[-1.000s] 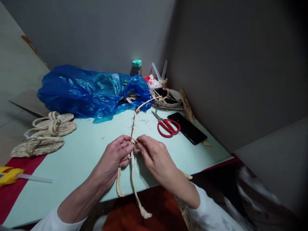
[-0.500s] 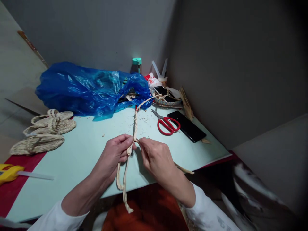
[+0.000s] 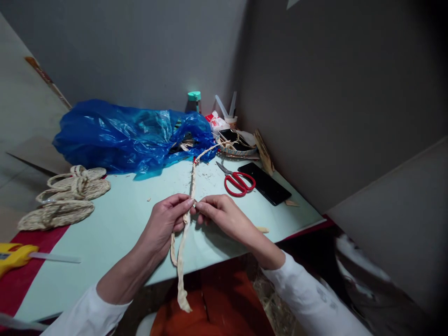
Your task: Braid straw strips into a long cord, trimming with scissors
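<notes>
A pale braided straw cord (image 3: 192, 179) runs from a red fastening at the table's far side toward me. My left hand (image 3: 171, 213) pinches the braid between thumb and fingers. Close beside it, my right hand (image 3: 219, 212) has thumb and forefinger closed on a strand of the same braid; the fingertips of both hands nearly meet. Below the left hand, loose flat strands (image 3: 182, 275) hang over the table's front edge. Beyond the right hand lie red-handled scissors (image 3: 240, 183), blades partly apart, and a black phone (image 3: 265, 183).
A blue plastic bag (image 3: 119, 135) fills the back left. Woven straw sandals (image 3: 58, 213) lie at the left, near a yellow glue gun (image 3: 16, 255). A teal-lidded jar (image 3: 194, 100), a cup (image 3: 231, 121) and a shallow basket (image 3: 241, 152) stand by the wall.
My right hand has turned and shifted slightly, its fingers now closer to my left fingertips. The hanging strands have changed shape and hang straighter. The view has shifted a little.
</notes>
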The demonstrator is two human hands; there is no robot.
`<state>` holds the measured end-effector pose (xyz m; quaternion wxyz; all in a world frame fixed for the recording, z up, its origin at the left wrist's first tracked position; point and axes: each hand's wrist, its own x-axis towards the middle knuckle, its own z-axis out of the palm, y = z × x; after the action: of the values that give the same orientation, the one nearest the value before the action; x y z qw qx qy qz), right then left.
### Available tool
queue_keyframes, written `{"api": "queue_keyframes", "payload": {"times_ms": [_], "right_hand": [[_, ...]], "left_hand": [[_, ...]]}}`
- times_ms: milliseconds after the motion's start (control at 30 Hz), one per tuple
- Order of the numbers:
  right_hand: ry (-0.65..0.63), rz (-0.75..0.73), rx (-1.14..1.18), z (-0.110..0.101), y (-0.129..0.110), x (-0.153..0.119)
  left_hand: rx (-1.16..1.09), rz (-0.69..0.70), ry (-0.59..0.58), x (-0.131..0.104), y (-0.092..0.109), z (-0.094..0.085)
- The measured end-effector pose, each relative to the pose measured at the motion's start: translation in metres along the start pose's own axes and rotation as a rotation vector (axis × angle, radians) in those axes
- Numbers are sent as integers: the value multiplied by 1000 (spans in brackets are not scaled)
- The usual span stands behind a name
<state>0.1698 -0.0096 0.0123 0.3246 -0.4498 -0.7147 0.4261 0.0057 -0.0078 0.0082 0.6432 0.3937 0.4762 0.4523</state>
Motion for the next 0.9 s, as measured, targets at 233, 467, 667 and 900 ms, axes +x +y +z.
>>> {"api": "queue_keyframes", "payload": {"times_ms": [233, 467, 667, 900], "right_hand": [[195, 7, -436, -3, -5, -2], [266, -235, -1043, 4, -15, -10], [266, -295, -1150, 6, -13, -12], [298, -341, -1072, 0, -6, -14]], "left_hand": [[129, -4, 60, 6, -5, 2], [229, -4, 18, 6, -2, 15], [247, 6, 0, 4, 1, 21], [227, -72, -60, 7, 5, 21]]}}
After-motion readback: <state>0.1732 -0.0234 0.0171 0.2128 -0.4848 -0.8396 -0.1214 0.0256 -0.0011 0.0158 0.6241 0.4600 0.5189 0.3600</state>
